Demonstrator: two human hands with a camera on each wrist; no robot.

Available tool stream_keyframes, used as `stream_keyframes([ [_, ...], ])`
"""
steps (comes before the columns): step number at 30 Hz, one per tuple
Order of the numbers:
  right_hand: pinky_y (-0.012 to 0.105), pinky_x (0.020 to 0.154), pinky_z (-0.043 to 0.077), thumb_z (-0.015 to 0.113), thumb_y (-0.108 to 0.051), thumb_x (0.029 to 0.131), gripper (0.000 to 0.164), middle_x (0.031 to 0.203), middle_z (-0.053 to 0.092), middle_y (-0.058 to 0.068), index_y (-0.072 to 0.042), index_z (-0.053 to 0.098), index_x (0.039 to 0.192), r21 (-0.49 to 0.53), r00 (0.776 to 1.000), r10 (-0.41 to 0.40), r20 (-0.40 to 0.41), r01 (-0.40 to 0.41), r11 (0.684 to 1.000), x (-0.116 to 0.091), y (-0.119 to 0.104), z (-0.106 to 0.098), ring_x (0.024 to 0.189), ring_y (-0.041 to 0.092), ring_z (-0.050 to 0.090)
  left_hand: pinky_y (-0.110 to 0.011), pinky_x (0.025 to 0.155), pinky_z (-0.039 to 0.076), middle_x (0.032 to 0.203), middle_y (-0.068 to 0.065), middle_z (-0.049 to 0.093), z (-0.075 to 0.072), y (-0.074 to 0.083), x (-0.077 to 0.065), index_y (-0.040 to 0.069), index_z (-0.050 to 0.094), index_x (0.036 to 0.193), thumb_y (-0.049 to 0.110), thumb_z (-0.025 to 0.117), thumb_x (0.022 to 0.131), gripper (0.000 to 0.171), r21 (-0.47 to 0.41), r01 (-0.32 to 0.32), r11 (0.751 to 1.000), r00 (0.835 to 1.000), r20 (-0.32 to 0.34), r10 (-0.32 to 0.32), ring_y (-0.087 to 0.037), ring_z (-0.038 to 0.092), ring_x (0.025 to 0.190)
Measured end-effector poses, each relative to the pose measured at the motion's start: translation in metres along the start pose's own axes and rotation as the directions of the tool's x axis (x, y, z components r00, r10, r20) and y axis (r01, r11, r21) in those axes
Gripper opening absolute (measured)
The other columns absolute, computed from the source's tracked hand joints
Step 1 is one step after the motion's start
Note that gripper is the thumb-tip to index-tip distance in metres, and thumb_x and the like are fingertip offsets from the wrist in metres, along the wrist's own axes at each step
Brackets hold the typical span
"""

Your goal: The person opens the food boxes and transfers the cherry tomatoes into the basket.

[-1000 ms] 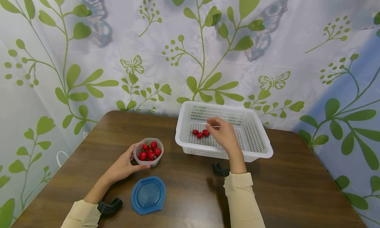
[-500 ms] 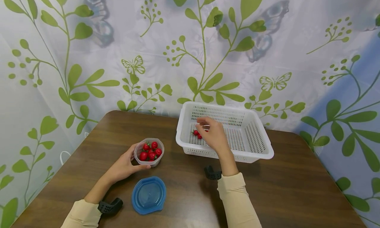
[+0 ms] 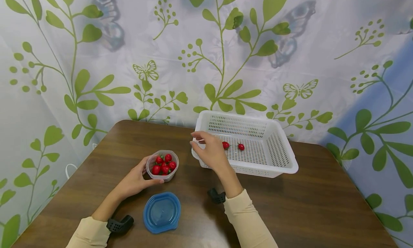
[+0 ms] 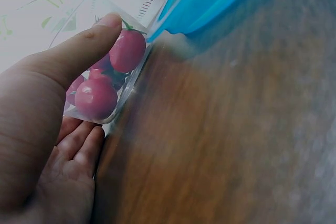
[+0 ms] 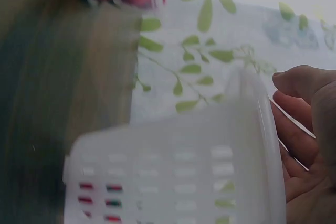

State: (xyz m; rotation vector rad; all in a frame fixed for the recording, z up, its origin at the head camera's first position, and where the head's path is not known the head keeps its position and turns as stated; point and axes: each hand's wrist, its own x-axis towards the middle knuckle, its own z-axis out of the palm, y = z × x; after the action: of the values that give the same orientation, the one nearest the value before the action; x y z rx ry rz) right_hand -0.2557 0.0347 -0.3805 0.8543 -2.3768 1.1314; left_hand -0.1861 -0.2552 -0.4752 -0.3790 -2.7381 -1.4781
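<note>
In the head view my left hand [image 3: 133, 181] grips a clear plastic container [image 3: 174, 172] from its left side, thumb along the front. Several red cherry tomatoes [image 3: 165, 169] fill it; the left wrist view shows cherry tomatoes [image 4: 95, 99] through its wall beside my thumb. My right hand [image 3: 211, 151] hovers at the left end of a white perforated basket [image 3: 281, 147], thumb and fingers apart with nothing between them. Inside the basket, a cherry tomato [image 3: 241, 147] and another red tomato [image 3: 226, 145] show, while my hand hides the floor at the left end.
A blue lid [image 3: 161, 212] lies on the brown wooden table [image 3: 306, 198], in front of the container. Behind the table hangs a leaf-patterned curtain [image 3: 180, 79]. Each wrist wears a black mount, such as the left mount [image 3: 120, 224].
My right hand has moved left from above the middle of the basket to its left end, uncovering a tomato near the middle. The left hand and container stay put.
</note>
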Motion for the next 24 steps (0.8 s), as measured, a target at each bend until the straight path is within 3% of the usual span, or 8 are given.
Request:
stream_keyframes([
  [10,0.034,0.091,0.06,0.076,-0.018,0.095,0.03,0.119,0.075,0.006,-0.007,0.072,0.123,-0.056,0.99,-0.055,0.13,0.063,0.996,-0.005,-0.023,0.025,0.107,0.023,0.071,-0.056,0.117,0.038,0.154,-0.014,0.048,0.0,0.0,0.001,0.011,0.035,0.155,0.038,0.088,0.083,0.093,-0.03,-0.01,1.0,1.0,0.009,0.011,-0.037,0.045,0.145],
  [24,0.023,0.089,0.059,0.075,-0.024,0.097,0.033,0.121,0.074,0.002,-0.011,0.072,0.126,-0.107,0.956,-0.131,0.262,0.164,0.981,-0.01,-0.044,0.051,0.105,0.017,0.07,-0.057,0.115,0.041,0.152,-0.014,0.049,-0.002,0.002,0.0,0.01,0.035,0.154,0.036,0.087,0.085,0.091,-0.044,-0.013,0.999,1.0,0.015,0.013,-0.037,0.05,0.14],
])
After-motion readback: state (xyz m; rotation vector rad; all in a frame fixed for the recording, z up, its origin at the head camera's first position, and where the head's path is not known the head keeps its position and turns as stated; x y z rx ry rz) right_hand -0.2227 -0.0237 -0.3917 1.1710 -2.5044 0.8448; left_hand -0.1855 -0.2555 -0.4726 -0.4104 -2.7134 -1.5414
